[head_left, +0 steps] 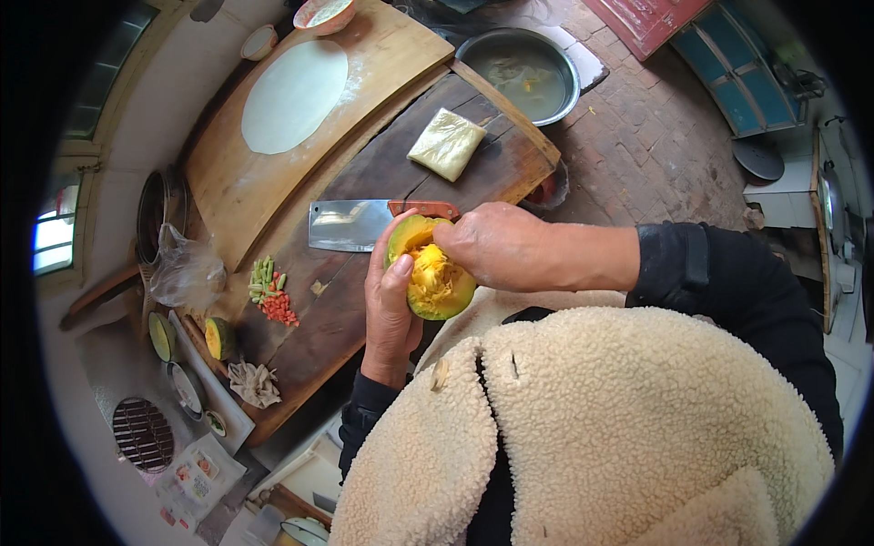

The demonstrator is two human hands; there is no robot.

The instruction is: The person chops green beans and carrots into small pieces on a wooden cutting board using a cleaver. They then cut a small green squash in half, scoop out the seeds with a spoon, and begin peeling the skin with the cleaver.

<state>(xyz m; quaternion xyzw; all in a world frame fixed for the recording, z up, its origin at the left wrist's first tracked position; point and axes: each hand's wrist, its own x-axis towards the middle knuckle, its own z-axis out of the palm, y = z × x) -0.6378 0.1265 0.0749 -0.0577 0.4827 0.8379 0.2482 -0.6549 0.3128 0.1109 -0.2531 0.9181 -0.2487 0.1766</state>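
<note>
A cut piece of green-skinned pumpkin (pixel 442 290), its hollow with yellow pulp facing up, rests in my left hand (pixel 392 293), the thumb over its rim. My right hand (pixel 502 246) is curled at the pumpkin's upper right edge, its fingertips hidden; whether it holds anything inside the hollow cannot be seen. Just beyond lies a cleaver (pixel 349 225) with a wooden handle, flat on the dark wooden table (pixel 328 307). Chopped green pieces (pixel 263 278) and chopped red pieces (pixel 278 308) lie in a small heap to the left. A wrapped, pale square packet (pixel 447 143) is farther back.
A rolled dough sheet (pixel 295 95) lies on a floured wooden board (pixel 403 41). A metal basin of cloudy water (pixel 522 75) stands past the table's far right corner. More cut pumpkin (pixel 218 338), a crumpled bag (pixel 254 383) and a clear plastic bag (pixel 188 273) are at left.
</note>
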